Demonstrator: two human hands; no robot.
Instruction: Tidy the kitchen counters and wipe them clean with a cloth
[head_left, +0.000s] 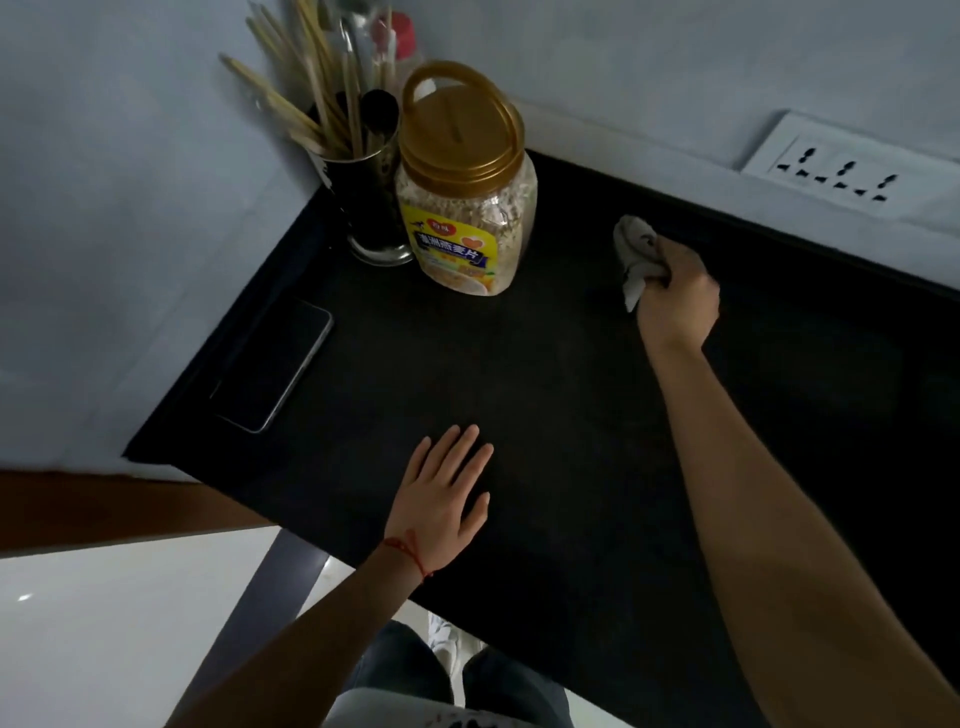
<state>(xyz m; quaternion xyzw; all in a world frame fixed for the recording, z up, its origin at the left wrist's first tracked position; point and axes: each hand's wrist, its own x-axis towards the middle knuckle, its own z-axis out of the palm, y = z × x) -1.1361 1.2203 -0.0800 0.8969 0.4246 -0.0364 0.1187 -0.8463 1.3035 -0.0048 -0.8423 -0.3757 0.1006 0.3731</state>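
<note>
Wiping step: our right hand (678, 296) gripped the bunched cloth (635, 254) on the black counter (545, 389) at 2 o'clock; left hand (441, 499) lay flat, fingers spread, holding nothing. Next likely sweeping toward the oat jar (467, 197) at 12, possibly shifting it.

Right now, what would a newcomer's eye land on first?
The gold-lidded oats jar at the back of the black counter, beside a cup of chopsticks in the corner. Then the right hand gripping a pale cloth near the wall, and the left hand flat at the front edge.
</note>
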